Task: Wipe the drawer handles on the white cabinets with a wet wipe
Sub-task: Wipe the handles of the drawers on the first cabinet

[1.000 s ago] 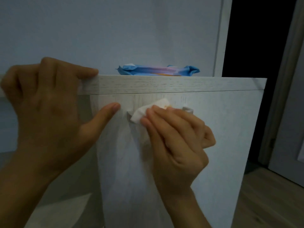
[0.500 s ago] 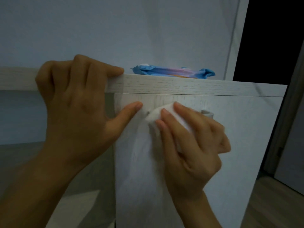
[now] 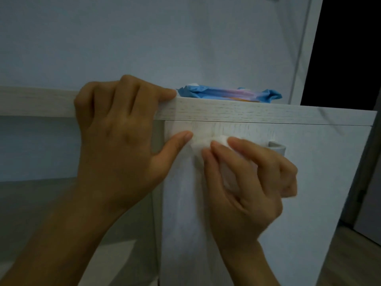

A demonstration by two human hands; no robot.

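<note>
While my right hand (image 3: 247, 182) pinches a crumpled white wipe (image 3: 201, 144), hiding most of the grey metal drawer handle (image 3: 277, 148), my left hand (image 3: 117, 141) hooks the pale cabinet top (image 3: 247, 114).

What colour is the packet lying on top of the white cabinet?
The packet is mostly blue with a pink stripe, seen in the head view.

Left hand (image 3: 119, 145) on the cabinet top (image 3: 247, 113) and right hand (image 3: 247, 188) with the wet wipe (image 3: 203, 144) block the handle (image 3: 277, 148); the drawer front (image 3: 321, 193) at right is bare.
</note>
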